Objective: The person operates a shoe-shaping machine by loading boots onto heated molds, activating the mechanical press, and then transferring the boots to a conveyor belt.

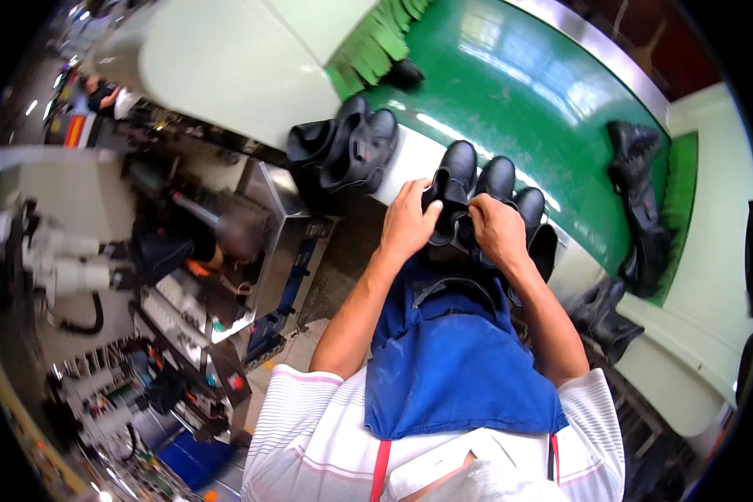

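Note:
Three black boots stand close together in front of me with their toes pointing away, at the near edge of a green conveyor belt (pixel 527 92). My left hand (pixel 410 219) grips the upper of the leftmost black boot (pixel 458 171), thumb on its near side. My right hand (pixel 499 226) has its fingers curled at the collars between that boot and the middle boot (pixel 498 177); its fingertips are partly hidden, and which collar they pinch is unclear. Beside my right wrist stands the third boot (pixel 530 206), untouched.
Another pair of black boots (pixel 364 151) stands at the belt's left edge. More black boots lie on the right, on the belt (pixel 636 192) and at its side (pixel 602 316). Green strip curtains (pixel 376 46) hang at the machine housing (pixel 234 67). At left, another person works beside a metal cabinet (pixel 280 197).

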A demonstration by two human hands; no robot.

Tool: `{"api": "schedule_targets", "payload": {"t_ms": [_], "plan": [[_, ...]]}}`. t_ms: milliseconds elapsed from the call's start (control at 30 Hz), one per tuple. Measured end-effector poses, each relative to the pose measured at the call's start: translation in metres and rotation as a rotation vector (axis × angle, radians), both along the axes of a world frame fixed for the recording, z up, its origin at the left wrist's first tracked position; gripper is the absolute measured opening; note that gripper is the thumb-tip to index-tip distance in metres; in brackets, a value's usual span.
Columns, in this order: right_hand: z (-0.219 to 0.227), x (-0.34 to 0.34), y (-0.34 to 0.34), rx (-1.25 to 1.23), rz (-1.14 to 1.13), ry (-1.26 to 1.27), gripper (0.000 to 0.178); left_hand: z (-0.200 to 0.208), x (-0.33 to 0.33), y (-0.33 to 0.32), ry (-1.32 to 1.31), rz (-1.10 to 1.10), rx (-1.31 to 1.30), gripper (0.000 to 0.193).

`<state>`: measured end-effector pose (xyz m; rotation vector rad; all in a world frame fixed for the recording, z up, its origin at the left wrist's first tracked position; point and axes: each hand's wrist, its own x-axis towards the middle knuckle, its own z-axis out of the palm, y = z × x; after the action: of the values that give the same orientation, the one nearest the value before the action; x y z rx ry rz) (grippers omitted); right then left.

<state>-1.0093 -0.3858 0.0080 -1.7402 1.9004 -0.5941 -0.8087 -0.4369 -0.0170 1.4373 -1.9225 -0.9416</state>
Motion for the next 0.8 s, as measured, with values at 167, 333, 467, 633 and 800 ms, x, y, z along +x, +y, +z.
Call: {"api": "schedule_targets", "payload": {"t_ms": [167, 333, 467, 633, 800], "plan": [[0.032, 0.032, 0.012, -0.11, 0.199, -0.153, 0.015, 0.041, 0.064, 0.068, 0.016, 0.094, -0.059, 0.03], [0.07, 0.096, 0.029, -0.04, 0.455, -0.241, 0.013, 0.076, 0.145, 0.155, 0.046, 0.213, -0.004, 0.021], [0.095, 0.169, 0.041, -0.08, 0.713, -0.305, 0.017, 0.087, 0.217, 0.227, 0.151, 0.527, -0.03, 0.016], [0.119, 0.29, 0.045, -0.104, 0.921, -0.376, 0.022, 0.077, 0.347, 0.314, 0.23, 0.959, -0.161, 0.014], [0.132, 0.441, 0.014, -0.357, 1.124, -0.318, 0.042, 0.1, 0.501, 0.388, -0.037, 1.398, -0.362, 0.03]]}}
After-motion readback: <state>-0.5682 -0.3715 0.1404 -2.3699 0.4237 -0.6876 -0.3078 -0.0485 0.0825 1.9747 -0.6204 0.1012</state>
